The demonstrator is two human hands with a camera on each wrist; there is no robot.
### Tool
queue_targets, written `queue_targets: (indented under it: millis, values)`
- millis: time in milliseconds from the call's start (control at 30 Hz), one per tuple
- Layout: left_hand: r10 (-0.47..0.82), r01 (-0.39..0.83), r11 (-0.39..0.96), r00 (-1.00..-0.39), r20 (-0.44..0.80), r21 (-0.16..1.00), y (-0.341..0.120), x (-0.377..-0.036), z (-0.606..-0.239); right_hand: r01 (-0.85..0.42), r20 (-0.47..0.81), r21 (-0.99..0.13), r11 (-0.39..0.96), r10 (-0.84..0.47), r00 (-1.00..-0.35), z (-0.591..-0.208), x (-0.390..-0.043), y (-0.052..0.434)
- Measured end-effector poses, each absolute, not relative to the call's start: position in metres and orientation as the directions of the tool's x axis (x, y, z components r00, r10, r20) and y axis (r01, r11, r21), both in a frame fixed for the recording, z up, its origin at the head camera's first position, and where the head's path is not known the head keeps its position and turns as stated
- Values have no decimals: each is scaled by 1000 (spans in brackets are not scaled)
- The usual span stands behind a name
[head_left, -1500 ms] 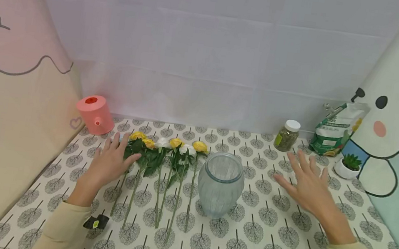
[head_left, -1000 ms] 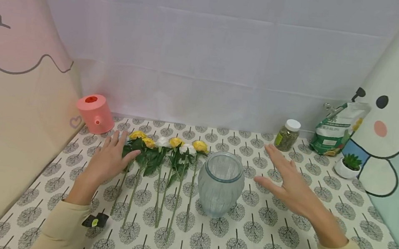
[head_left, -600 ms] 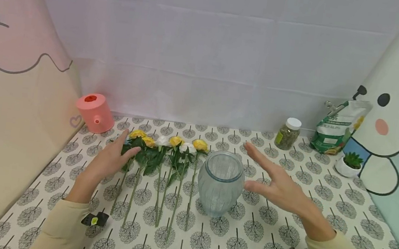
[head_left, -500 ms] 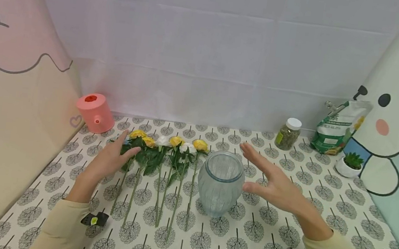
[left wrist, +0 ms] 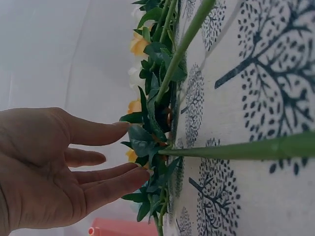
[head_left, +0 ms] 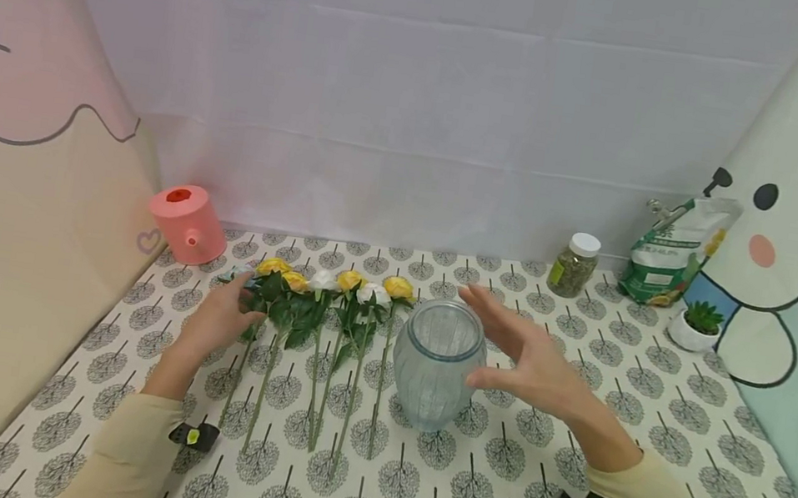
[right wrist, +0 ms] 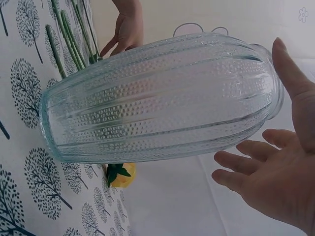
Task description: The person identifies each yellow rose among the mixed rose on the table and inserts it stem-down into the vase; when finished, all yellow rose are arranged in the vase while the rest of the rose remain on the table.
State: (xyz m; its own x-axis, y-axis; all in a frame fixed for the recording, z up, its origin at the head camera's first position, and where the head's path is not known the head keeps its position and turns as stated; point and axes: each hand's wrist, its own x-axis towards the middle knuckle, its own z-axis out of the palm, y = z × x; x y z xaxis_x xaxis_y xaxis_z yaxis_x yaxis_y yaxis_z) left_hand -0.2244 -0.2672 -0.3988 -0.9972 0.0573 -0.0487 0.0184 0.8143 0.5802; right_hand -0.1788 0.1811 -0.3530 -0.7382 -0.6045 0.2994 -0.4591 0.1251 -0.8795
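A clear ribbed glass vase (head_left: 436, 380) stands upright mid-table. Around its right side reaches my right hand (head_left: 532, 359), thumb in front and fingers behind; in the right wrist view that hand (right wrist: 275, 172) spans the vase's neck end with thumb and fingers spread. Left of the vase lie several long-stemmed flowers in a row, among them a yellow flower (head_left: 398, 287) and a white flower (head_left: 323, 279). My left hand (head_left: 217, 322) is at the leftmost, blue-tinted flower (head_left: 239, 272). In the left wrist view its thumb and fingertips stand apart, right at the green leaves (left wrist: 141, 140).
A pink watering can (head_left: 191, 230) stands at the back left. At the back right are a white-lidded jar (head_left: 573, 268), a clipped green-and-white bag (head_left: 671, 255) and a small potted succulent (head_left: 697, 329). Printed curtains (head_left: 414, 133) close off the back and sides.
My right hand has moved left from the right side of the table to the vase. My left hand has lowered slightly at the leftmost flower, its fingers bending more.
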Motion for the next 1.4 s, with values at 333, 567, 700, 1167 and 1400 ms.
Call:
queue_targets:
  millis: [333, 567, 700, 1167, 1400]
  values:
    - [33, -27, 813, -995, -92, 582, -272, -233, -415, -398, 292, -915, 61, -580, -760, -359, -180, 176]
    - [-11, -72, 789, -995, -104, 610, -276, -236, -420, -367, 269, -928, 65, -565, -780, -360, -177, 175]
    - [-51, -123, 750, -990, -129, 650, -278, -236, -421, -357, 264, -933, 57, -567, -780, -360, -177, 175]
    - [-119, -143, 554, -989, -93, 820, -281, -233, -399, -351, 253, -934, 69, -567, -784, -358, -177, 175]
    - [-45, -102, 473, -995, -92, 875, -286, -232, -396, -349, 248, -934, 75, -567, -786, -359, -177, 175]
